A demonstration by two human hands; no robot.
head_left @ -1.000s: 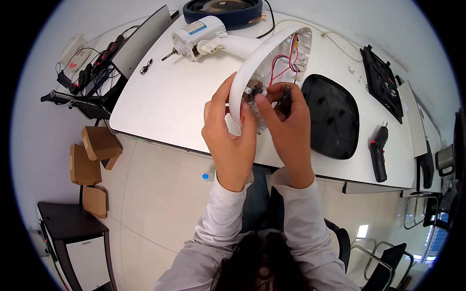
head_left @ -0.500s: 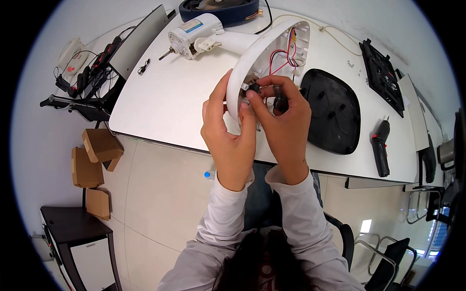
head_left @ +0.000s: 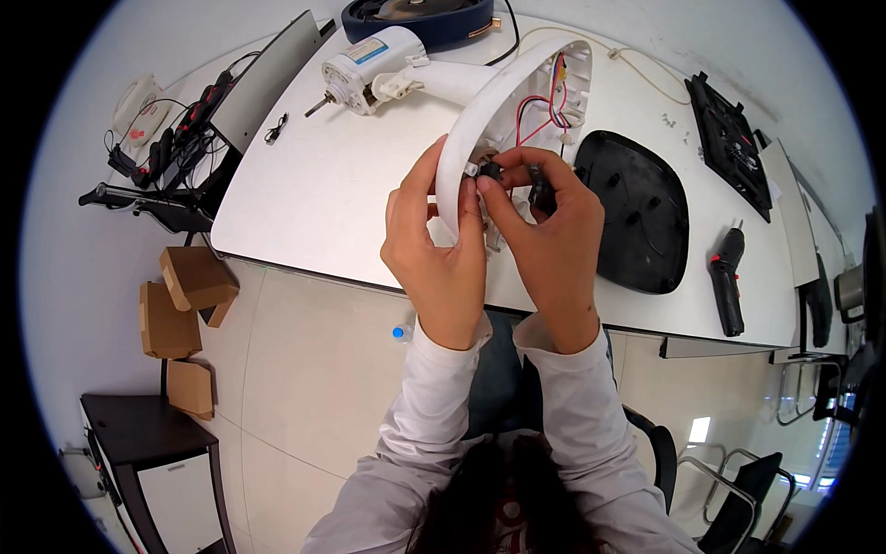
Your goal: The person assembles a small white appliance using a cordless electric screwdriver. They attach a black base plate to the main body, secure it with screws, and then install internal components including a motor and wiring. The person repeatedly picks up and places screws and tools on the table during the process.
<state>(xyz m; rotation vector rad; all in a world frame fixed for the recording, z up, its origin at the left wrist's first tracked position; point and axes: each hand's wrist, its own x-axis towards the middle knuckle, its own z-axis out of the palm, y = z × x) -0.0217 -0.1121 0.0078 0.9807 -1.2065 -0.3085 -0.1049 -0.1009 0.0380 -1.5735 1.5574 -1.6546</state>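
Note:
A white plastic fan base housing (head_left: pixel 475 120) stands on its edge, its hollow inside toward the right, with red, blue and black wires (head_left: pixel 521 111) loose in it. My left hand (head_left: pixel 436 263) is closed round its lower rim, thumb inside and fingers behind. With thumb and forefinger my right hand (head_left: pixel 558 245) pinches a small black part (head_left: pixel 493 172) at the lower inside of the housing. Another dark piece (head_left: pixel 542 192) shows beside my right palm, partly hidden by the fingers. A white neck joins the housing to a white motor (head_left: pixel 369 74) lying on the table.
A black base cover (head_left: pixel 637 208) lies right of my hands, with a black electric screwdriver (head_left: pixel 727 282) beyond it. An open black tool case (head_left: pixel 731 143) and several screws (head_left: pixel 669 120) are at the far right. A dark blue round fan part (head_left: pixel 420 20) stands at the back of the table (head_left: pixel 318 198).
My right hand has shifted slightly to the right and turned a little, still pinching the black part. My left hand keeps its hold on the housing.

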